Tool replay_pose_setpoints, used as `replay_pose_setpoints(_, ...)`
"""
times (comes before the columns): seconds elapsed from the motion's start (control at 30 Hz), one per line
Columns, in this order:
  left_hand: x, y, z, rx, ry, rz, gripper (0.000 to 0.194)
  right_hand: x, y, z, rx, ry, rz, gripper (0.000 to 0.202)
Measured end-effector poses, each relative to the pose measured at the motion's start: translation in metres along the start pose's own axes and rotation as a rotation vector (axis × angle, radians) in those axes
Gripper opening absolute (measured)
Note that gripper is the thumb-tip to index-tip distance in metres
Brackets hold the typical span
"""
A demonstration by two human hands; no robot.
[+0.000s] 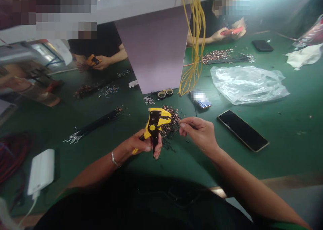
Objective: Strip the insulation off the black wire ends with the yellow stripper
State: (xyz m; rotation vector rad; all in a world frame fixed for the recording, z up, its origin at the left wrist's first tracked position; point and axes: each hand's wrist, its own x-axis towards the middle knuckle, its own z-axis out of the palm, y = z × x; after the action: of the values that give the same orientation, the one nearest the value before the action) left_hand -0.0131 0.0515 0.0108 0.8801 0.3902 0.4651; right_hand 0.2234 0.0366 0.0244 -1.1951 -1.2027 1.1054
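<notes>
My left hand (148, 144) is wrapped round the handles of a yellow and black wire stripper (153, 124), its jaws pointing right. To the right of the jaws, my right hand (198, 130) is closed in a pinch at the edge of a heap of short copper-ended wires (175, 117). A thin wire (180, 122) seems to show at its fingertips, mostly hidden. Dark scraps lie under and below the heap. A bundle of black wires (101, 120) with silvery ends rests on the table to the left.
A black phone (243, 130), a clear plastic bag (248, 83) and a small device (201, 100) lie to the right. Tape rolls (165, 93) sit below hanging yellow cables (193, 48). A white power bank (41, 171) lies at left. Other people work across the green table (121, 176).
</notes>
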Motion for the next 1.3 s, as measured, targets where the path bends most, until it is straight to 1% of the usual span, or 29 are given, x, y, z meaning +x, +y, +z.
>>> replay_pose_setpoints(0.17, -0.0007, 0.0018, 0.0017, 0.034, 0.022, -0.012, 0.032, -0.0002, 0.0000, -0.0003, -0.002, -0.010, -0.001, 0.009)
replay_pose_setpoints(0.37, -0.0020, 0.0006, 0.0008, 0.023, 0.031, -0.026, 0.031, -0.0001, 0.0014, -0.0009, -0.013, -0.017, -0.007, 0.009)
replay_pose_setpoints(0.53, -0.0018, 0.0002, 0.0021, 0.019, 0.039, -0.004, 0.027, 0.0000, 0.0016, -0.0002, 0.005, -0.019, -0.013, 0.008)
replay_pose_setpoints(0.8, -0.0035, -0.0037, 0.0030, 0.064, 0.117, 0.047, 0.018, 0.0006, 0.0024, 0.0001, 0.014, -0.015, -0.003, 0.009)
replay_pose_setpoints(1.0, -0.0042, -0.0077, 0.0025, 0.072, 0.234, 0.111, 0.011, 0.0013, 0.0018, 0.0016, 0.023, -0.019, 0.015, 0.009)
replay_pose_setpoints(1.07, -0.0039, -0.0074, 0.0019, 0.058, 0.220, 0.103, 0.011, 0.0012, 0.0018, 0.0015, 0.027, -0.017, 0.013, 0.009)
replay_pose_setpoints(1.13, -0.0036, -0.0062, 0.0011, 0.035, 0.194, 0.086, 0.017, 0.0012, 0.0018, 0.0006, 0.029, -0.008, 0.000, 0.009)
replay_pose_setpoints(1.3, -0.0042, -0.0026, -0.0018, -0.012, 0.097, 0.047, 0.028, 0.0026, 0.0032, -0.0017, 0.028, 0.029, 0.001, 0.008)
